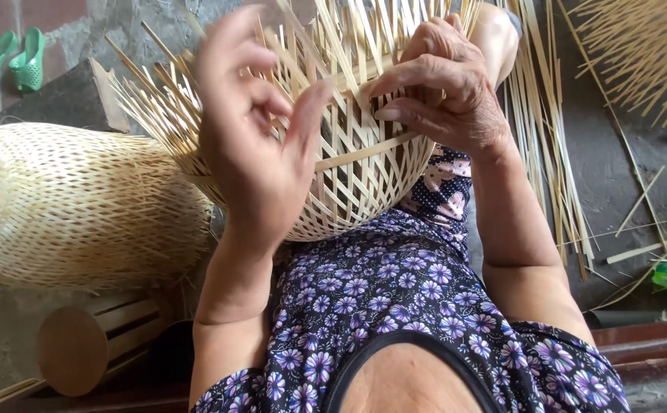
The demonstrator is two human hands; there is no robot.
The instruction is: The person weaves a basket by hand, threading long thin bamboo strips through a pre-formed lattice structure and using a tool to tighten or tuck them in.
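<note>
Half-woven bamboo basket [349,160] sits on the lap against the floral dress [395,306], loose strip ends fanning up; right hand [444,84] presses fingertips down on the horizontal band strip [364,151], pinching the weave, left hand [253,130] open and blurred just in front of the basket wall, gripping nothing. Best to hold the band pinned tight while the free hand tucks uprights evenly, else gaps open. Finished woven basket [73,206] lies to the left, spare bamboo strips [548,130] on the floor

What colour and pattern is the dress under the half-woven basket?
The dress is dark navy with purple-and-white flowers, seen in the head view.
</note>
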